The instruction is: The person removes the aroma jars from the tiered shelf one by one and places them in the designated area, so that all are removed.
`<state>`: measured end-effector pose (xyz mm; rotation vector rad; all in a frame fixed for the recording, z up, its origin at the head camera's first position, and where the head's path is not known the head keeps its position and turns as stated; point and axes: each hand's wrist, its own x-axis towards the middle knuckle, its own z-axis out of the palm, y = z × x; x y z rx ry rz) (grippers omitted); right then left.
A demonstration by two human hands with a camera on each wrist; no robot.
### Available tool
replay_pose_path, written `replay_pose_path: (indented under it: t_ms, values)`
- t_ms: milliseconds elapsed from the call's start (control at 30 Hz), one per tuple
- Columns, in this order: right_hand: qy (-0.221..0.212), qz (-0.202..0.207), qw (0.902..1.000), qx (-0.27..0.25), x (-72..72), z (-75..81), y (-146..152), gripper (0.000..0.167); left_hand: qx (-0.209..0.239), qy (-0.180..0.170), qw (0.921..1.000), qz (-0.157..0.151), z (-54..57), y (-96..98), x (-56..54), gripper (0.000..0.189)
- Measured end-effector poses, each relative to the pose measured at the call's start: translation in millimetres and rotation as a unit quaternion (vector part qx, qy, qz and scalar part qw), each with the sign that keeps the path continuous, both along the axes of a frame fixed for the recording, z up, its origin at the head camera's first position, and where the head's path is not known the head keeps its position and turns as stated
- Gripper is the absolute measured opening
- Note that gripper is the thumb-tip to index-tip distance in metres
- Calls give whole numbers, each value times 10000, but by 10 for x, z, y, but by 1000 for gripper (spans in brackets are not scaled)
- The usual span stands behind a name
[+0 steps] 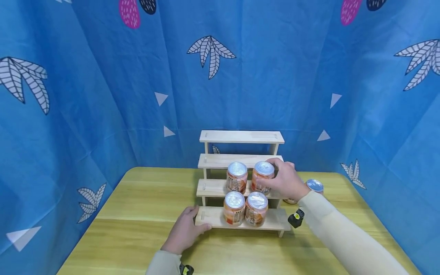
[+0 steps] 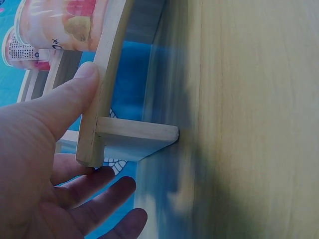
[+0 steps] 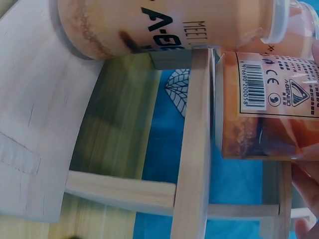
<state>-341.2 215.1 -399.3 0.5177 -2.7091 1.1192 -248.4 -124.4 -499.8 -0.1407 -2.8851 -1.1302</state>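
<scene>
A light wooden stepped shelf (image 1: 242, 136) with several tiers stands on the table. My right hand (image 1: 288, 179) grips an orange-labelled can (image 1: 263, 170) with a silver lid, upright at the second tier from the bottom. In the right wrist view that can (image 3: 266, 109) has its base right at the board, fingers (image 3: 305, 186) at the edge. A similar can (image 1: 236, 176) stands to its left. Two more, a left can (image 1: 234, 209) and a right can (image 1: 256, 209), stand on the lowest tier. My left hand (image 1: 185, 230) pinches that tier's left end, thumb (image 2: 85, 82) against the board.
Behind my right forearm, a silver-lidded can (image 1: 315, 185) stands on the table (image 1: 151, 198), partly hidden. The base of another can (image 1: 290, 201) shows beside the shelf. A blue patterned curtain (image 1: 261, 76) surrounds the table's back and sides.
</scene>
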Motion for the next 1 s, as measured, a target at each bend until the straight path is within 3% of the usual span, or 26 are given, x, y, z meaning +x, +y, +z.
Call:
replay_pose_path:
  t_ms: [200,633,867,1000]
  values:
    - [-138,-233,9996,-57,35,2,135,73,33,-63,10000,-12,-27,26,20,93]
    - [46,-673,9977,-94,116,92,541,82,91,-59,9999,-20,27,-6,-24,91]
    - [8,-1017,9948,-28,228,105,793,84,77,-262,9996,-61,-12,5,39,92]
    - [40,-1156,9932,-89,223,152,950,87,10,-232,9997,-40,44,-11,13,93]
